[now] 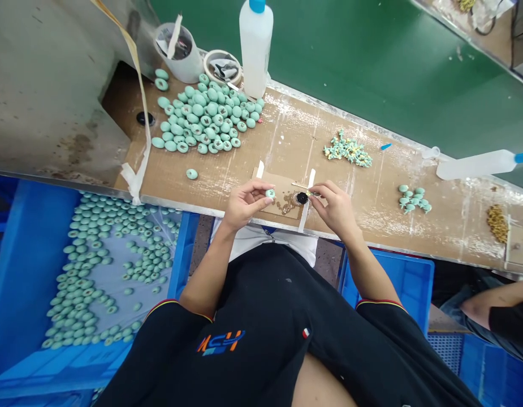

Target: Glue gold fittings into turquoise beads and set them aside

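My left hand point(244, 202) is closed in a pinch on one small teal bead point(270, 193), held just above the workbench's front edge. My right hand point(335, 206) is closed on a thin stick point(302, 186) with a tiny yellowish piece at its tip, right beside a small black cap point(302, 198) that sits on a taped-down cardboard pad point(282, 189). The two hands are a few centimetres apart over this pad. A large heap of teal beads point(206, 116) lies on the bench to the far left, with a single loose bead point(192, 173) closer.
A white squeeze bottle point(255, 48) stands at the back; another point(477, 165) lies at the right. Small teal-and-yellow pieces point(348, 151) and a few beads point(413, 198) lie right of me. A blue bin point(104, 265) holds many beads. Another person's arm point(494, 302) shows at far right.
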### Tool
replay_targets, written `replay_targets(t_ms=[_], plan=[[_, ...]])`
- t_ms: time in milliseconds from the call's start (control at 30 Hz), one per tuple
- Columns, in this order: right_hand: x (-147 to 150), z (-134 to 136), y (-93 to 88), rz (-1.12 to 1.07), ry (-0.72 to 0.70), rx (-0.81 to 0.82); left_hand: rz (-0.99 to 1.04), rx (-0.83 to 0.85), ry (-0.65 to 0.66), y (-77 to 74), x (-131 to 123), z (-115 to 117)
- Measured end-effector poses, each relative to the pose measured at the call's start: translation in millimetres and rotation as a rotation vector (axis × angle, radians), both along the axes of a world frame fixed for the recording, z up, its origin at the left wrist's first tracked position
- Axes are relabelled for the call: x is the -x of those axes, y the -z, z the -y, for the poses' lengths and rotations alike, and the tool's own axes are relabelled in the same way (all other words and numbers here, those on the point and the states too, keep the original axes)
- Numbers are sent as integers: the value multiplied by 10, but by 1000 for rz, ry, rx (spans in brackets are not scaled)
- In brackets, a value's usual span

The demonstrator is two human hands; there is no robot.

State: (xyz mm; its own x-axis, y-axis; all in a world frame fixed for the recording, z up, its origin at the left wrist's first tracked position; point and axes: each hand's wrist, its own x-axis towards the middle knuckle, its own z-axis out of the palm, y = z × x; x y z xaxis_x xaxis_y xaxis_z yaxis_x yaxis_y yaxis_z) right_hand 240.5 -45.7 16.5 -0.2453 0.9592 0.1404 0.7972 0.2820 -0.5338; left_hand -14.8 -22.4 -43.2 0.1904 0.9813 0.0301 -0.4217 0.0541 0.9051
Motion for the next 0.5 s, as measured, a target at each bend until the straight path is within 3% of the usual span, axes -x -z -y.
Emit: replay_targets(t_ms=[100,333,500], plan=[[44,7,-32,-152,57,6,4,7,29,-74,-61,-75],[192,116,-170,-779,235,179,46,53,145,-238,-365,-64],[301,196,-191,-878,253,162,124,67,224,-328,-522,16]])
